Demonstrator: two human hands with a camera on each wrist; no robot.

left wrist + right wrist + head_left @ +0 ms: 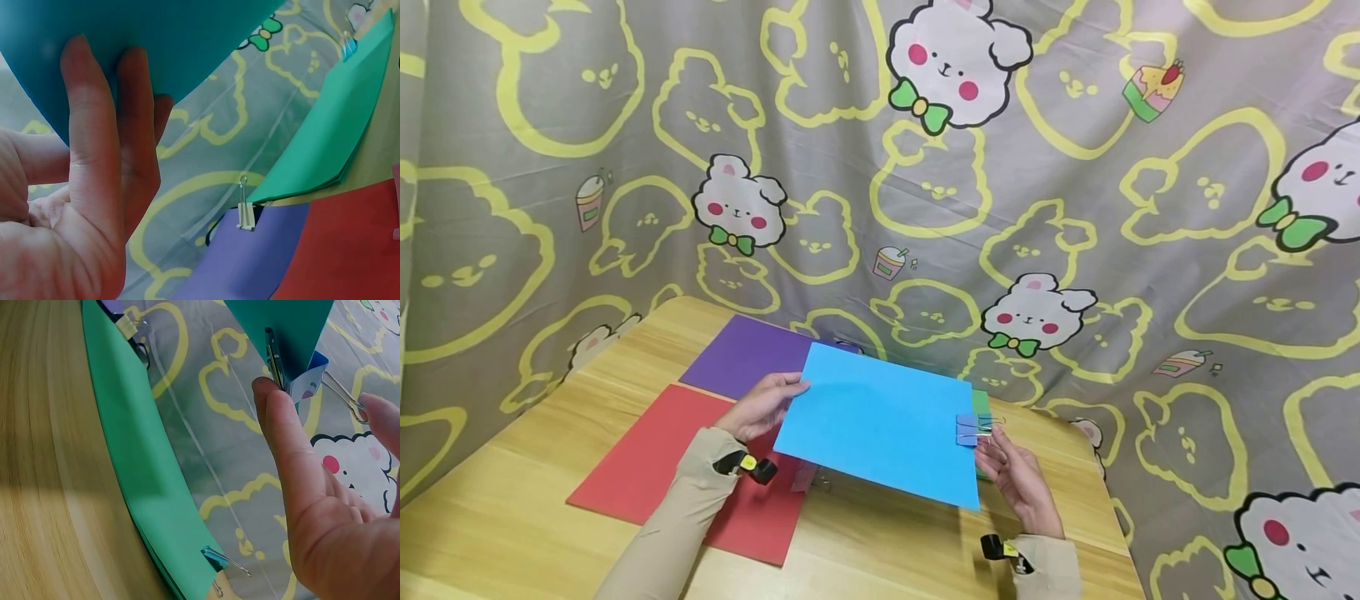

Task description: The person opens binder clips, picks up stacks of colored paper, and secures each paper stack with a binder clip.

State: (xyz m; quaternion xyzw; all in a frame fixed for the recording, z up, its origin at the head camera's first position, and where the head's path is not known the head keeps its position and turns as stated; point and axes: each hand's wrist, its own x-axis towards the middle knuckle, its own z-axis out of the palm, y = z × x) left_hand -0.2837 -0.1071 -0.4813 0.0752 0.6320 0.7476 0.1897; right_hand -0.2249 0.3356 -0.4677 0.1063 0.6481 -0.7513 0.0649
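Note:
A stack of blue paper (872,425) is held up above the table, tilted, by both hands. My left hand (762,407) grips its left edge, the thumb on one face and the fingers on the other, as the left wrist view shows. On the right edge sits a bluish-purple binder clip (967,430). My right hand (1018,483) holds this clip by its wire handles. In the right wrist view, the thumb touches the handle that sticks out, while the fingertips (278,394) meet the handle lying along the paper.
Red paper (647,458) with a pink clip (803,477) lies front left on the wooden table. Purple paper (745,354), with a pale clip (247,215), lies behind it. Green paper (144,462) with a teal clip (214,554) lies beyond the blue stack. A patterned curtain (842,275) encloses the table.

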